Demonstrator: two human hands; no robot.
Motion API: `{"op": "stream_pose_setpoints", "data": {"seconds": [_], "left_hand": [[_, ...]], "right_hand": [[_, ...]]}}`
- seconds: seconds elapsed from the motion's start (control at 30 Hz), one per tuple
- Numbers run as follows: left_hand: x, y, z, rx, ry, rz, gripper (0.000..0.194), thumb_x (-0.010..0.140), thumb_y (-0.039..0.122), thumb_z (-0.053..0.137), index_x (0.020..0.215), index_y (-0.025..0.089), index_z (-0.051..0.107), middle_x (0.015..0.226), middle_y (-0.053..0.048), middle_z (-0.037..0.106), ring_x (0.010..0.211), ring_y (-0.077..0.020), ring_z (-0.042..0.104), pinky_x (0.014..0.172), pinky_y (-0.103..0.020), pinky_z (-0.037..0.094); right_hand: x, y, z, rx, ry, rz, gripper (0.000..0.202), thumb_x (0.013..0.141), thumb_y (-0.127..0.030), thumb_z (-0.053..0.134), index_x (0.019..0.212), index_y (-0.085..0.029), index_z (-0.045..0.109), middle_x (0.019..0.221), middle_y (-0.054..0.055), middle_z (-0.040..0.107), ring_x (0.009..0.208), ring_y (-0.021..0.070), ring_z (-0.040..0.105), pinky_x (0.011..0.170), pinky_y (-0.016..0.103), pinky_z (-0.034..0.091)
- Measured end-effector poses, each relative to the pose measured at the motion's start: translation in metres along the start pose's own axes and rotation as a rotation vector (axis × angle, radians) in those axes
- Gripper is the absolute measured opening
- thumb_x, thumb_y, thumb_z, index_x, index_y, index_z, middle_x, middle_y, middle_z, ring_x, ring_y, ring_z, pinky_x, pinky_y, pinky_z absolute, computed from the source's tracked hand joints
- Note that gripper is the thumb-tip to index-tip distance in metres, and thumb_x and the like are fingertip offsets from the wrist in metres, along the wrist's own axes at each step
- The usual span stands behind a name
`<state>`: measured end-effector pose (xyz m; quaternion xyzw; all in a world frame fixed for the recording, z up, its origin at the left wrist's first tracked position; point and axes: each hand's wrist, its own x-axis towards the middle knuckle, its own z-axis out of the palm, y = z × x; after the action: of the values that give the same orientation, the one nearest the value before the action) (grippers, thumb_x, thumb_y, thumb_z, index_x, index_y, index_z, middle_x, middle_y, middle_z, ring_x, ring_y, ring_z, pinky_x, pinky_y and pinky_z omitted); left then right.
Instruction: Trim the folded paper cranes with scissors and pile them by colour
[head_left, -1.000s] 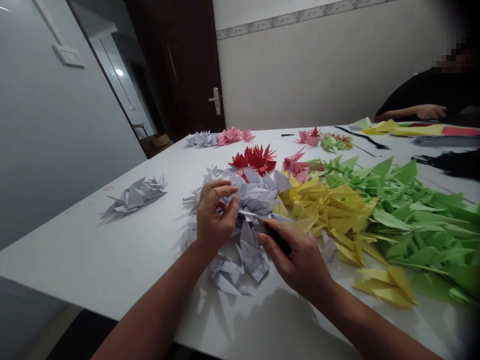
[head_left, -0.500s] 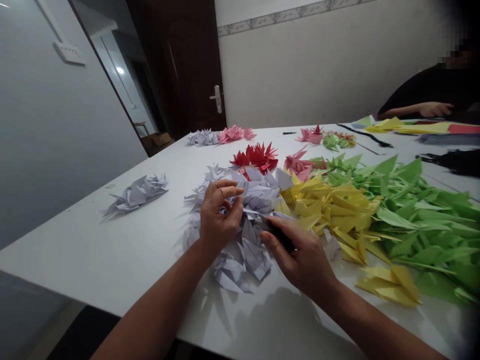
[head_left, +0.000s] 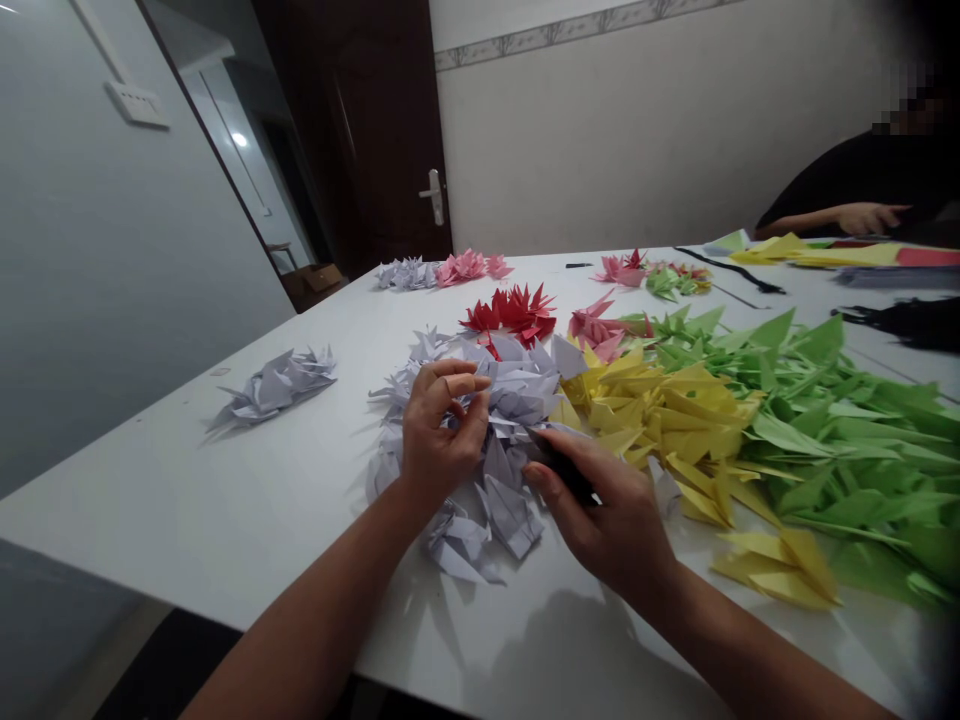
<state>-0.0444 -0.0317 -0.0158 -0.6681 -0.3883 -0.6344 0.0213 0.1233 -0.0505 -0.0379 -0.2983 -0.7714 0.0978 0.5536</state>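
Note:
Over a heap of white folded paper cranes (head_left: 517,500), my left hand (head_left: 444,425) hovers with thumb and fingertips pinched together. Whatever lies in that pinch, if anything, is too small to make out. My right hand (head_left: 607,505) is closed around a slim black tool (head_left: 566,470), whose thin tip points toward the white cranes; the palm hides most of it. Yellow paper cranes (head_left: 667,400) lie just beyond and right of this hand, with a large pile of green paper cranes (head_left: 832,420) farther right. Behind the white heap sit red paper cranes (head_left: 514,315).
A small white crane cluster (head_left: 281,385) stands apart at left on the white table (head_left: 187,500). Pink cranes (head_left: 465,267) and a black cord (head_left: 739,273) lie at the back. Beside colored paper sheets (head_left: 825,252), another person's hand (head_left: 870,217) rests at far right.
My two hands have shifted very slightly to the right, and the black tool with them. The paper piles lie as before.

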Motion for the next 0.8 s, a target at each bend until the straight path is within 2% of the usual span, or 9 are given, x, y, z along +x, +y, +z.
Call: {"op": "stream_pose_setpoints", "data": {"seconds": [0.2,0.33,0.43,0.5,0.53,0.6,0.67,0.73,0.8], "left_hand": [[0.004,-0.003,-0.008,-0.003,0.105,0.105,0.017,0.080,0.008,0.057,0.091,0.020,0.060,0.097,-0.004,0.059,0.079,-0.0109,0.059,0.056,-0.020,0.047],[0.024,-0.030,-0.035,0.212,0.191,0.137,0.018,0.079,0.012,0.056,0.095,0.022,0.059,0.101,-0.004,0.059,0.082,-0.0124,0.060,0.061,-0.022,0.049],[0.043,-0.070,-0.078,0.531,0.234,-0.044,0.026,0.076,0.014,0.057,0.101,0.020,0.060,0.113,-0.009,0.057,0.104,-0.0214,0.056,0.075,-0.031,0.051],[0.051,-0.099,-0.114,0.805,0.233,-0.234,0.036,0.072,0.011,0.057,0.107,0.015,0.060,0.121,-0.016,0.054,0.119,-0.0286,0.047,0.097,-0.043,0.041],[0.052,-0.113,-0.133,0.916,0.208,-0.346,0.043,0.070,0.009,0.057,0.113,0.013,0.058,0.124,-0.018,0.052,0.123,-0.0320,0.043,0.103,-0.048,0.035],[0.050,-0.136,-0.165,1.058,0.152,-0.528,0.057,0.068,0.010,0.057,0.125,0.010,0.050,0.129,-0.021,0.050,0.125,-0.0364,0.040,0.103,-0.054,0.031],[0.044,-0.151,-0.188,1.120,0.091,-0.683,0.064,0.067,0.015,0.060,0.130,0.012,0.046,0.125,-0.021,0.054,0.121,-0.0395,0.041,0.096,-0.056,0.035],[0.037,-0.157,-0.201,1.139,0.062,-0.751,0.060,0.067,0.018,0.061,0.126,0.014,0.050,0.116,-0.019,0.061,0.116,-0.0400,0.044,0.091,-0.057,0.037],[0.032,-0.155,-0.206,1.143,0.057,-0.765,0.044,0.069,0.018,0.058,0.113,0.016,0.060,0.107,-0.016,0.066,0.111,-0.0388,0.048,0.089,-0.057,0.037]], "right_hand": [[-0.003,-0.010,-0.002,-0.008,-0.004,-0.067,0.022,0.085,-0.021,0.058,0.108,-0.019,0.059,0.083,0.005,0.070,0.064,0.0152,0.067,0.052,0.023,0.052],[-0.007,-0.011,-0.001,0.001,-0.017,-0.103,0.025,0.084,-0.021,0.060,0.109,-0.021,0.059,0.084,0.004,0.071,0.060,0.0143,0.066,0.049,0.022,0.051],[-0.008,-0.010,0.000,-0.005,-0.020,-0.114,0.026,0.084,-0.022,0.061,0.109,-0.021,0.059,0.085,0.005,0.071,0.061,0.0151,0.067,0.050,0.022,0.052],[-0.008,-0.010,0.000,-0.011,-0.003,-0.125,0.025,0.084,-0.022,0.060,0.109,-0.021,0.059,0.085,0.005,0.071,0.062,0.0154,0.067,0.051,0.023,0.053],[-0.007,-0.010,0.000,-0.016,0.007,-0.131,0.024,0.084,-0.022,0.060,0.109,-0.021,0.059,0.085,0.005,0.071,0.063,0.0156,0.067,0.052,0.023,0.053],[-0.007,-0.009,0.000,-0.022,0.024,-0.139,0.024,0.085,-0.022,0.060,0.108,-0.021,0.059,0.085,0.006,0.071,0.064,0.0162,0.067,0.054,0.024,0.054],[-0.008,-0.009,0.000,-0.016,0.019,-0.135,0.023,0.085,-0.023,0.059,0.108,-0.021,0.059,0.084,0.005,0.071,0.065,0.0165,0.068,0.054,0.024,0.054],[-0.009,-0.008,0.000,-0.006,0.016,-0.125,0.022,0.085,-0.024,0.060,0.107,-0.021,0.060,0.082,0.005,0.070,0.065,0.0167,0.067,0.055,0.025,0.054],[-0.009,-0.008,0.000,-0.003,0.019,-0.114,0.021,0.085,-0.025,0.060,0.105,-0.022,0.061,0.082,0.005,0.071,0.065,0.0172,0.068,0.055,0.025,0.054]]}}
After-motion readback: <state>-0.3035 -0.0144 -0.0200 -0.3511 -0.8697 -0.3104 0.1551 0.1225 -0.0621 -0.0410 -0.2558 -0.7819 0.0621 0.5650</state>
